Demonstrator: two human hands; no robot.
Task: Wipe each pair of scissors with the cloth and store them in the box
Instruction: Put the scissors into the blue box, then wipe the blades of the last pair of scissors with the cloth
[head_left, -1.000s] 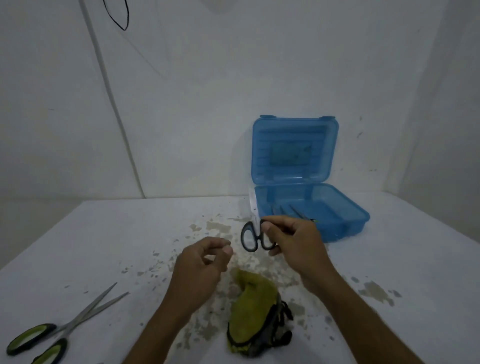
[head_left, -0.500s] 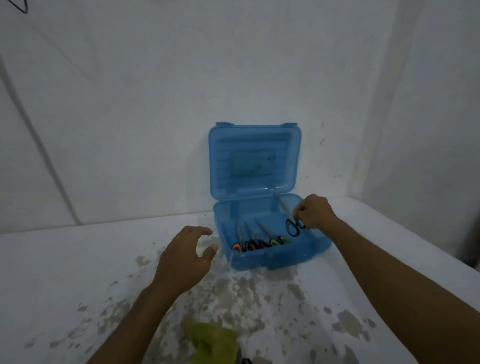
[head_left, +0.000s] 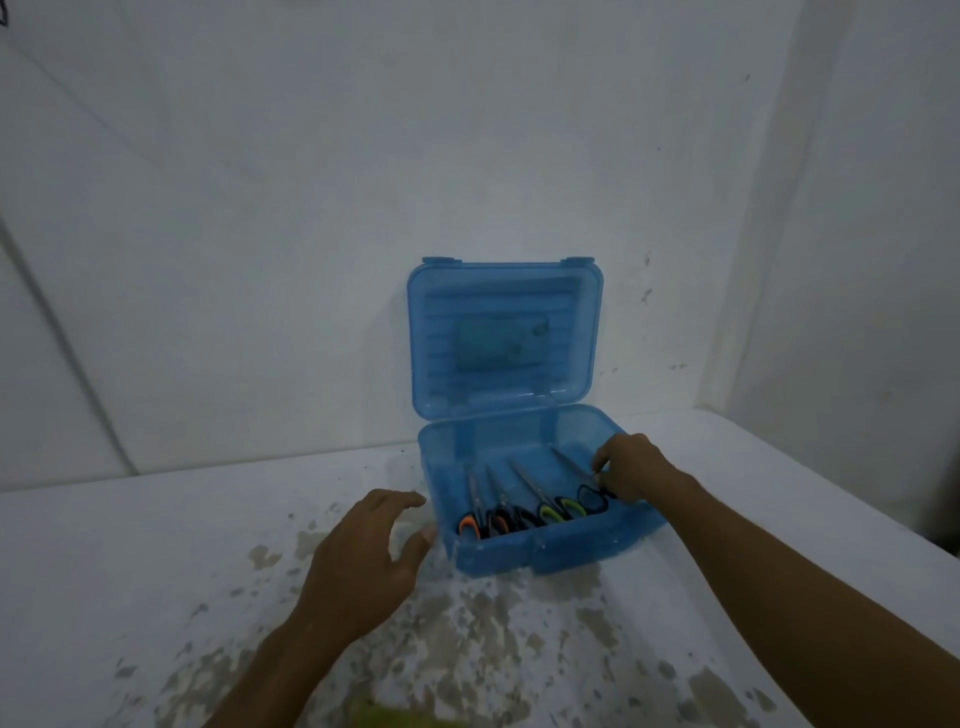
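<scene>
Cloth: I see only a yellow-green sliver of the cloth (head_left: 395, 719) at the very bottom edge, on the stained table (head_left: 156, 545), nearer to me than either hand.
Left hand: my left hand (head_left: 363, 561) hovers over the table just beside the box's left front corner, fingers spread and relaxed, holding nothing.
Box: the blue box (head_left: 545, 558) sits open ahead of both hands, its lid (head_left: 501, 338) standing upright against the wall behind.
Stored pairs: orange-handled scissors (head_left: 470, 522), a dark-handled pair (head_left: 501, 517) and a green-handled pair (head_left: 553, 509) lie side by side in the box, handles toward me, blades pointing away.
Task thing: the black-handled scissors (head_left: 589, 493) lie rightmost in that row, inside the box, long axis running from the handles near the front wall up and leftward to the blade tip.
Right hand: my right hand (head_left: 631, 473) is over the box's right side, fingertips curled down onto these scissors where blades meet handles; I judge it a light pinch.
Key relation: the scissors sit directly under and just left of my right fingertips, parallel to their neighbours.
Nearer hand: the right, clearly; the left is well apart from them.
Next move, my judgement: let go and lift straight out, without nudging the green pair alongside.
</scene>
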